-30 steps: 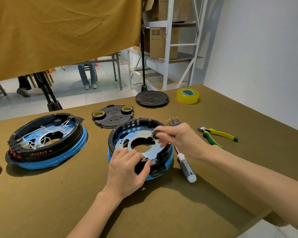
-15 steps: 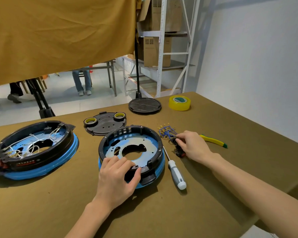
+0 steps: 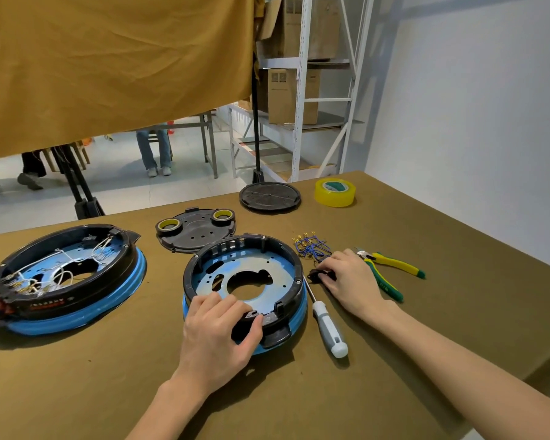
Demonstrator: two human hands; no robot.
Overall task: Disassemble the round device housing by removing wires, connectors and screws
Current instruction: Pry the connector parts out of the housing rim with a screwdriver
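The round housing (image 3: 294,268), a black ring on a blue base with a bare blue-grey plate inside, sits mid-table. My left hand (image 3: 216,331) grips its near rim, fingers over the top and thumb on the outer front. To the right of the housing my right hand (image 3: 350,281) rests low on the table, its fingertips curled onto a small black connector (image 3: 316,276). A bundle of removed blue wires (image 3: 311,247) lies just beyond that hand.
A white-handled screwdriver (image 3: 329,328) lies beside the housing and yellow-green pliers (image 3: 394,268) right of my right hand. A second, still-wired housing (image 3: 61,281) is at the left. A black cover (image 3: 197,231), a black disc (image 3: 270,196) and yellow tape (image 3: 334,192) lie behind.
My right hand lifted a small black connector out of the housing, carried it right and lowered it onto the table by the blue wires. My left hand kept its grip on the rim.
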